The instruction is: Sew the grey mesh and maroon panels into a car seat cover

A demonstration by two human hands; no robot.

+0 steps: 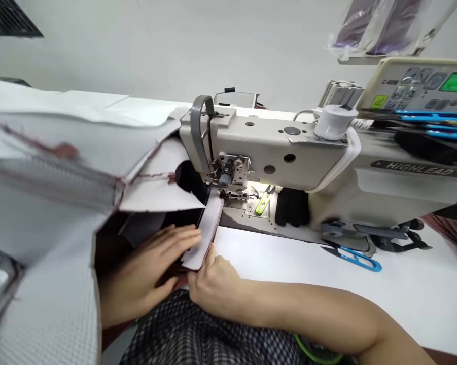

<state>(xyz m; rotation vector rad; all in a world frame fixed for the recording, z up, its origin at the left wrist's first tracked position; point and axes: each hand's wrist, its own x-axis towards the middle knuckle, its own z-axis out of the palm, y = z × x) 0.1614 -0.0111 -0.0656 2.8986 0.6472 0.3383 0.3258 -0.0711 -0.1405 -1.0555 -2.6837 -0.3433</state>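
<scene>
Grey seamed fabric (68, 203) bulks closest to us; take the stitching foot (223, 193) of the sewing machine (266, 147) as the middle of a clock, twelve towards the wall, and that heap fills eight to ten. Out at seven o'clock runs the pale strip (204, 233), its far end at the foot, its near end between the hands; it looks layered, with a reddish edge along the right side. The left hand (148, 271), between seven and eight, has its fingers outstretched, tips over the strip, clasping nothing that I can see; it is blurred, so how hard it presses I cannot tell; the right hand (217, 286), at six, is curled and seems to pinch the strip's near end by its right edge.

For neat work, I would rest the left fingertips flat and light, steadying the layers without pushing; the right hand should line up the edges and feed evenly, neither tugging nor shoving; fingers are best kept well back from the foot. That heavy heap could drag the strip askew if the two are joined, which I cannot tell; yellow snips (265, 201) lie at three o'clock, close to the foot; I would shift them over by the blue snips (355, 258) at four.
</scene>
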